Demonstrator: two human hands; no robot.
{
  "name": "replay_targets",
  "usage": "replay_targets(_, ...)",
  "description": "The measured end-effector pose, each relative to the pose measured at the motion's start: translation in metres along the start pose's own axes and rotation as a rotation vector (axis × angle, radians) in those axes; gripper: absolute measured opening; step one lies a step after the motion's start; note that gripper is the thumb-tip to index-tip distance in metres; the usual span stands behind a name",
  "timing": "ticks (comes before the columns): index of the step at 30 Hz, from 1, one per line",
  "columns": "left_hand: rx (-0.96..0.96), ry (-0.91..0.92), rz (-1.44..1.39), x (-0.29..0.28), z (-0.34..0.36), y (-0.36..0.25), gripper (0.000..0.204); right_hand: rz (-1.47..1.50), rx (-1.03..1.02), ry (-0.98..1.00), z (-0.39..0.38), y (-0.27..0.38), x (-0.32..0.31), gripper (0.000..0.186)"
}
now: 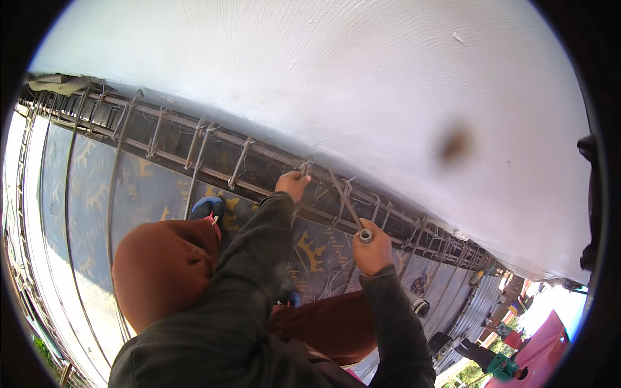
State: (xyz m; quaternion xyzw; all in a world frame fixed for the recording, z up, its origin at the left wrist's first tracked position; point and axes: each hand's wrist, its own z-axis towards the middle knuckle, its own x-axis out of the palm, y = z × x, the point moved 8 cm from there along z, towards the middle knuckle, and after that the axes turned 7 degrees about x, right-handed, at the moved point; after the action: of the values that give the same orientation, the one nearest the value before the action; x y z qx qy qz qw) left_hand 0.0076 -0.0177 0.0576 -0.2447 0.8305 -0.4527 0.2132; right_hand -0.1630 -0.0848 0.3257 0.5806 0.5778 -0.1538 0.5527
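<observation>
A long cage of steel rebar [262, 150] with bent stirrups runs along the foot of a white wall. My left hand [294, 185] is closed at its wall-side bar, fingers pinching a steel stirrup [306, 168] where it bends over the bar. In my right hand [373, 249], closed in a fist, is a metal rod tool [349, 205]; a round hollow end shows at the top of the fist. The rod slants away from me across the cage, and its far tip lies by the wall-side bar. Thin tie wires poke up around the stirrups.
The white wall [362, 71] rises right behind the cage. Dark formwork panels [310, 258] with yellow prints lie under my feet, crossed by long bars [113, 174]. A pipe end [421, 307] shows near my right forearm. Another person [501, 366] in green is at the lower right.
</observation>
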Motion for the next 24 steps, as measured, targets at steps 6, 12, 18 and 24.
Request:
replay_targets(6, -0.041, 0.034, -0.16, 0.004, 0.027, 0.028, 0.044, 0.205, 0.141, -0.031, -0.039, -0.046, -0.008, 0.033)
replay_targets(12, -0.112, 0.008, -0.036, 0.019, 0.025, 0.015, 0.041, 0.384, 0.372, -0.081, -0.058, -0.098, -0.006, 0.031)
replay_targets(18, 0.05, -0.225, 0.121, 0.001, 0.037, 0.032, 0.063, 0.431, 0.277, -0.165, -0.054, -0.092, -0.016, 0.031)
replay_targets(24, -0.028, -0.19, 0.561, 0.013, 0.01, -0.023, 0.076, 0.405, 0.282, -0.197, -0.068, -0.094, -0.031, 0.032)
